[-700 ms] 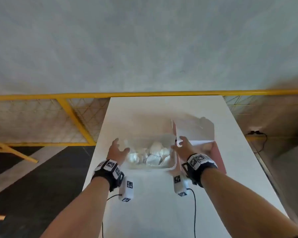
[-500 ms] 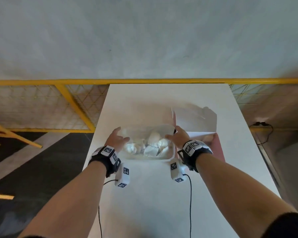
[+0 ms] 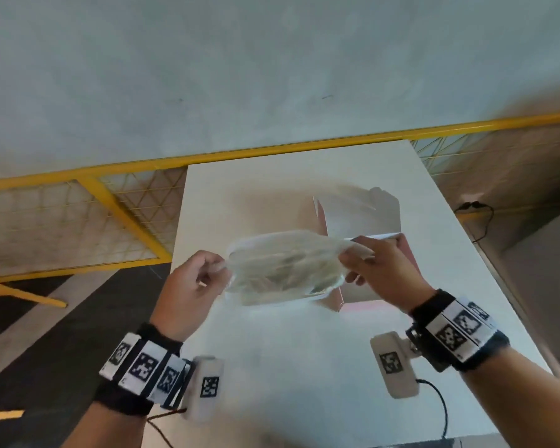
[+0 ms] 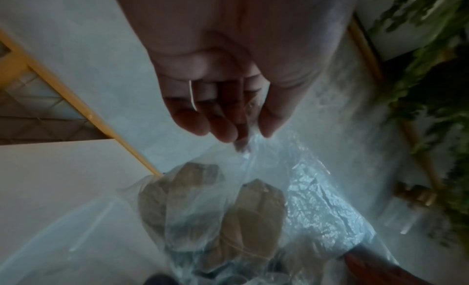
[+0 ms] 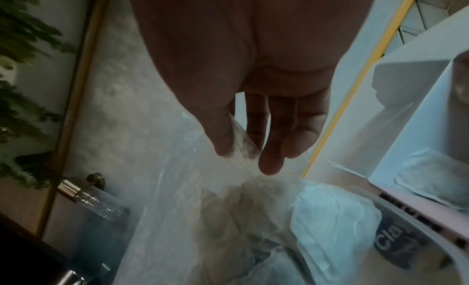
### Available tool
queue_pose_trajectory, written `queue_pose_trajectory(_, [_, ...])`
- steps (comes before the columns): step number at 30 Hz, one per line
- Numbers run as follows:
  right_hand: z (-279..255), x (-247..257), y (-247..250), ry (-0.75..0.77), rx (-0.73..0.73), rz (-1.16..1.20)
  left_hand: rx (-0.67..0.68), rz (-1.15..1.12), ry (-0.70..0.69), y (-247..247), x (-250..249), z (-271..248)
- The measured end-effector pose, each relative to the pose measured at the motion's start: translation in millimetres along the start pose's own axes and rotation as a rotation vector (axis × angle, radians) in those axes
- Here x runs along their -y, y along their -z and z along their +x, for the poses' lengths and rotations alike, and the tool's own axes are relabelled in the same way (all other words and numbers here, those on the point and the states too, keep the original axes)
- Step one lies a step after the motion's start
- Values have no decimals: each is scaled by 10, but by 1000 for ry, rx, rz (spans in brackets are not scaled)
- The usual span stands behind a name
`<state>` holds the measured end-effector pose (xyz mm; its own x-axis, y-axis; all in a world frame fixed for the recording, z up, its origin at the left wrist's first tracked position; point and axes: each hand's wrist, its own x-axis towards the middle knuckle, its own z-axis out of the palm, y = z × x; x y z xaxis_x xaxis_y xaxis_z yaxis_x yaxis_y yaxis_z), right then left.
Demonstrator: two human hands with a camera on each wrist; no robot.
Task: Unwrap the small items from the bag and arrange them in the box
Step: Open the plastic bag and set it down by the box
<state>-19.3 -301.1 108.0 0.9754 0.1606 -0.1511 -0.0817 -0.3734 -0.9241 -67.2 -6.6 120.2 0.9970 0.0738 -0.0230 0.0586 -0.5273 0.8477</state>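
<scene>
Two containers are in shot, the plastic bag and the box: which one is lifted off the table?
The clear plastic bag: the left hand and right hand each pinch an end, holding it above the table. The pink box stands open on the table behind it.

Right hand [image 5: 243,92] pinches the clear bag [image 5: 203,219] beside the box [image 5: 416,148].
</scene>
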Motion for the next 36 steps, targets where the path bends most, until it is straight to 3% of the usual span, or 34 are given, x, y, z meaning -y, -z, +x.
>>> queue_pose_trajectory(4, [-518, -292, 7, -119, 45, 47, 111, -8, -8, -165, 227, -467])
queue_pose_trajectory(8, [-819, -864, -123, -285, 53, 49, 231, -38, 107, -526, 833, -760])
queue_pose_trajectory(12, [-965, -1334, -291, -322, 18, -62, 426, -70, 224, -685, 1219, -868])
queue_pose_trajectory(17, [-969, -1384, -273, -236, -84, -40, 214, -218, 542, -632, 1294, -708])
queue_pose_trajectory(20, [-979, -1344, -243, -166, -91, -51, 300, -193, 720, -745, 1325, -681])
queue_pose_trajectory(25, [-1008, -1453, -177, -171, -67, -5, 435, -288, 741, -1006, 1217, -663])
queue_pose_trajectory(32, [-987, -1537, -58, -182, -93, -25, 282, -792, 1042, -1132, 1074, -660])
queue_pose_trajectory(36, [-986, -1566, 31, -166, -87, -76, 347, -685, 922, -1043, 838, -622])
